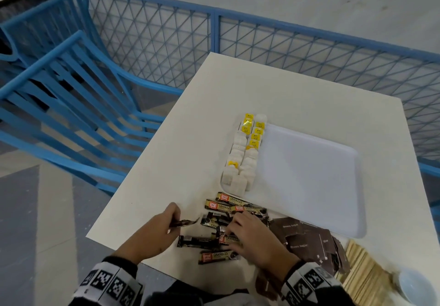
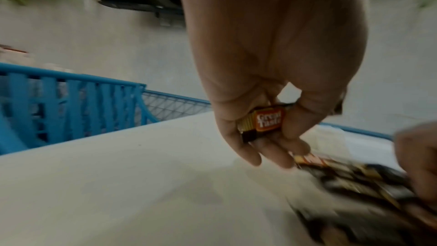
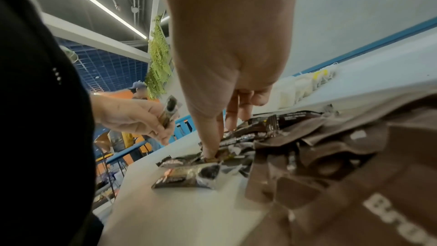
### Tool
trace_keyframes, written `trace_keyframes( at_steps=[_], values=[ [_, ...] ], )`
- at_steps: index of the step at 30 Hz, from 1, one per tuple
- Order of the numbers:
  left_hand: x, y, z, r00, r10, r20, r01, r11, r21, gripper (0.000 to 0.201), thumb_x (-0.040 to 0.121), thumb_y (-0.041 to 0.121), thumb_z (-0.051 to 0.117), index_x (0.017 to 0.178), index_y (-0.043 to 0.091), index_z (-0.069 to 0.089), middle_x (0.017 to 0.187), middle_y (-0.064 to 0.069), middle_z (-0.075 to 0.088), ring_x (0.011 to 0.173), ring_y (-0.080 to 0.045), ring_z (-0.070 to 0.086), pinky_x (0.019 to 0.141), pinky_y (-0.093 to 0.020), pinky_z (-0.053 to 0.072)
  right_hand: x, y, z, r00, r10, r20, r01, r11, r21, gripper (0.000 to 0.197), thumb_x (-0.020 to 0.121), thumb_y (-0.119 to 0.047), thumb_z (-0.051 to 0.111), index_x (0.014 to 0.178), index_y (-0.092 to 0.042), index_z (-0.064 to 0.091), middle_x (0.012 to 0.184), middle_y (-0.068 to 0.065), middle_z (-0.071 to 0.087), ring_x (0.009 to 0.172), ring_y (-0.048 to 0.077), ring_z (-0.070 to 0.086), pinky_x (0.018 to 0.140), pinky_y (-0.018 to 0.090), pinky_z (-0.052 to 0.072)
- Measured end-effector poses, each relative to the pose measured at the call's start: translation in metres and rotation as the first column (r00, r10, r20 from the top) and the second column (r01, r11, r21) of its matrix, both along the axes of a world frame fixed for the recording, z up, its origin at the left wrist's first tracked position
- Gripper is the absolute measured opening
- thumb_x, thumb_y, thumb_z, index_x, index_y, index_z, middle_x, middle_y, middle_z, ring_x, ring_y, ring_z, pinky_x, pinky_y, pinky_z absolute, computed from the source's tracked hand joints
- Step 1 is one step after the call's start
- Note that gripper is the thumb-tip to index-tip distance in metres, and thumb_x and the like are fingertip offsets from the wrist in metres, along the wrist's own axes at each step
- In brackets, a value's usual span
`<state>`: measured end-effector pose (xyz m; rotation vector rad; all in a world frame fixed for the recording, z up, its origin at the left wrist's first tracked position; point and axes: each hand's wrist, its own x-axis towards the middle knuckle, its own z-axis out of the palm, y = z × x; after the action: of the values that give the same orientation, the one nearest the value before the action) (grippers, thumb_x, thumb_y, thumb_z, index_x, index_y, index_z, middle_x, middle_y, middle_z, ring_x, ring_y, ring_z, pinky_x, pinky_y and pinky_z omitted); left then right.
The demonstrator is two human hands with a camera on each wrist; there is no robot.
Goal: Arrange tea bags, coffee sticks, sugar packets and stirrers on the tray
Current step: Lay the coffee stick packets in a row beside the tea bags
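A white tray (image 1: 309, 174) lies on the table, with tea bags (image 1: 245, 153) in two rows along its left side. In front of it sits a loose pile of dark coffee sticks (image 1: 223, 207). My left hand (image 1: 175, 222) holds one coffee stick (image 2: 264, 123) just above the table, left of the pile. My right hand (image 1: 229, 230) reaches down into the pile, its thumb and forefinger pinching a coffee stick (image 3: 212, 157). Brown sugar packets (image 1: 309, 241) are heaped to the right of the pile, and wooden stirrers (image 1: 364, 274) lie at the near right.
A white bowl (image 1: 414, 284) stands at the table's near right corner. Blue chairs (image 1: 71, 91) stand to the left of the table, and a blue mesh railing (image 1: 214, 34) runs behind it. Most of the tray's surface is bare.
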<state>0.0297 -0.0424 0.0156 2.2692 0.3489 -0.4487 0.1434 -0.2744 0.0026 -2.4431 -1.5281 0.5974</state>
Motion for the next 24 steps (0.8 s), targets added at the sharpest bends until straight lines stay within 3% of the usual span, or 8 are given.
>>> trace_keyframes(
  at_steps=[2,4,7,10,15,18,21,24],
  values=[
    [0.006,-0.012,-0.001,0.996,-0.082,-0.028,0.082,0.997,0.009,0.021,0.093,0.012,0.046,0.089,0.029,0.034,0.071,0.005,0.051,0.058,-0.007,0.041,0.056,-0.016,0.036,-0.003,-0.002,-0.006,0.998,0.005,0.059,-0.002,0.999,-0.053,0.032,0.059,-0.046,0.077,0.081,-0.028,0.062,0.083,-0.010,0.056,0.083,0.007,0.039,0.066,0.019,0.052],
    [0.009,-0.024,-0.003,0.986,-0.155,-0.059,0.156,0.987,0.022,0.021,0.090,0.017,0.050,0.106,0.027,0.040,0.082,0.013,0.051,0.069,-0.003,0.047,0.061,-0.012,0.037,-0.006,-0.001,-0.013,0.994,0.038,0.101,-0.033,0.998,-0.053,0.033,0.054,-0.055,0.075,0.074,-0.032,0.063,0.077,-0.014,0.055,0.079,0.004,0.042,0.061,0.015,0.049],
    [0.011,-0.030,-0.015,0.958,-0.282,-0.047,0.286,0.949,0.129,0.045,0.082,0.036,0.060,0.124,0.030,0.045,0.107,0.013,0.052,0.098,-0.006,0.051,0.082,-0.014,0.039,-0.011,-0.003,-0.013,0.985,0.034,0.168,-0.031,0.999,-0.021,0.023,0.059,-0.050,0.071,0.073,-0.031,0.064,0.076,-0.014,0.055,0.077,0.004,0.047,0.060,0.014,0.048],
    [0.012,-0.033,-0.019,0.937,-0.335,-0.097,0.348,0.895,0.280,0.048,0.083,0.042,0.060,0.128,0.032,0.046,0.110,0.006,0.049,0.104,-0.012,0.048,0.077,-0.014,0.032,-0.010,-0.006,-0.013,0.988,-0.043,0.151,0.040,0.999,0.018,0.016,0.073,-0.038,0.050,0.072,-0.029,0.062,0.074,-0.012,0.053,0.077,0.005,0.042,0.061,0.016,0.048],
    [0.013,-0.030,-0.017,0.965,-0.258,-0.047,0.262,0.940,0.217,0.020,0.087,0.028,0.056,0.107,0.028,0.052,0.092,0.012,0.038,0.087,-0.005,0.040,0.067,-0.008,0.031,0.000,-0.012,0.012,0.983,-0.172,-0.057,0.176,0.982,0.069,0.021,0.087,-0.026,0.043,0.098,-0.017,0.058,0.096,-0.003,0.059,0.090,0.012,0.051,0.082,0.023,0.042],
    [0.016,-0.033,-0.010,0.969,-0.244,-0.033,0.247,0.962,0.120,0.015,0.088,0.019,0.051,0.096,0.028,0.043,0.087,0.018,0.042,0.078,-0.001,0.044,0.065,-0.008,0.035,0.012,-0.020,0.022,0.958,-0.250,-0.141,0.264,0.961,0.087,0.021,0.089,-0.018,0.042,0.109,-0.017,0.048,0.105,-0.001,0.056,0.084,0.010,0.043,0.072,0.022,0.031],
    [0.024,-0.046,-0.005,0.956,-0.291,-0.045,0.293,0.954,0.070,0.012,0.092,0.023,0.047,0.103,0.023,0.044,0.098,0.007,0.057,0.083,-0.008,0.052,0.063,-0.011,0.036,0.020,-0.023,0.018,0.952,-0.285,-0.109,0.290,0.957,0.030,0.029,0.089,-0.016,0.041,0.118,-0.017,0.042,0.115,-0.001,0.052,0.091,0.011,0.043,0.079,0.022,0.032],
    [0.030,-0.061,-0.006,0.902,-0.416,-0.120,0.427,0.900,0.090,0.031,0.090,0.038,0.055,0.114,0.022,0.046,0.116,0.002,0.060,0.098,-0.013,0.056,0.072,-0.017,0.040,0.026,-0.023,0.010,0.956,-0.288,-0.062,0.287,0.958,-0.011,0.047,0.089,-0.039,0.045,0.131,-0.019,0.036,0.122,-0.002,0.045,0.110,0.015,0.047,0.096,0.029,0.039]
  ],
)
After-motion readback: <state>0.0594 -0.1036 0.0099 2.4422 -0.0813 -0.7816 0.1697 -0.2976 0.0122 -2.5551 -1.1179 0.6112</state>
